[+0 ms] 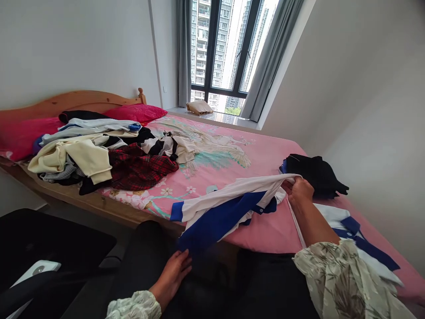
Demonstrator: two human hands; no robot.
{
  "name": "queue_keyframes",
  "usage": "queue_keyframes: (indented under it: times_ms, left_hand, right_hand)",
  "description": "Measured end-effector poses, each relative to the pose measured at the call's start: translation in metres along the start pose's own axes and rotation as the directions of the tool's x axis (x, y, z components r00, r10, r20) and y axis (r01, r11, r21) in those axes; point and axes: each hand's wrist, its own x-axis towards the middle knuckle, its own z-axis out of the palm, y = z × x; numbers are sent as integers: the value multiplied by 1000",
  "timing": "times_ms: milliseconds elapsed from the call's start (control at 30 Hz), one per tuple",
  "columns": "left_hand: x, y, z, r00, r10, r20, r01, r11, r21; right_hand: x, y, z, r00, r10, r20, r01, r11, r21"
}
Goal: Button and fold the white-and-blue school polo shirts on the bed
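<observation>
A white and blue long-sleeved shirt (219, 221) stretches across the front edge of the bed. My right hand (300, 190) is closed on its white upper end. At the lower left, my left hand (174, 270) has its fingers curled at the blurred blue hem, which it seems to pinch. One white sleeve with a blue cuff (177, 212) extends to the left along the shirt's top. Under and beside my right forearm lies another white and blue garment (355, 235), spread flat on the bed. Beyond my right hand sits a stack of black clothes (308, 173).
A heap of mixed clothes (96, 155), with a red plaid piece (142, 166), covers the bed's left side near pink pillows (139, 113). The bed has a pink flowered sheet (265, 148). A black chair (49, 239) stands at lower left. A beige bundle (199, 107) rests on the windowsill.
</observation>
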Motion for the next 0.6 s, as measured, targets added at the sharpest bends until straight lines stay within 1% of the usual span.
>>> queue_keyframes:
  times_ms: [133, 267, 333, 400, 467, 533, 567, 600]
  left_hand:
    - [-12, 1, -8, 997, 78, -15, -75, 990, 118]
    - [-26, 6, -15, 991, 132, -33, -130, 990, 55]
    - [-33, 12, -16, 980, 187, -68, -186, 982, 29]
    - [-41, 22, -16, 959, 272, -83, -270, 962, 34]
    - [-48, 33, -16, 931, 359, -60, -354, 932, 80]
    - [-54, 47, -17, 901, 433, 15, -428, 883, 195]
    - [-57, 55, -17, 881, 470, 53, -466, 842, 274]
    - [-60, 64, -17, 853, 513, 94, -509, 780, 365]
  right_hand:
    - [0, 1, -3, 1000, -13, 23, 13, 1000, -16]
    - [1, 2, -4, 999, -19, 27, 19, 1000, -21]
    - [2, 2, -4, 1000, -22, 21, 23, 999, -23]
    - [2, 2, -3, 1000, -24, 16, 25, 999, -23]
    - [2, 3, -3, 1000, -25, 5, 26, 1000, -17]
    - [1, 3, -1, 1000, -28, -3, 28, 1000, -8]
    - [1, 3, -1, 999, -33, -5, 33, 999, -1]
    - [0, 1, 0, 999, -40, -5, 40, 999, 8]
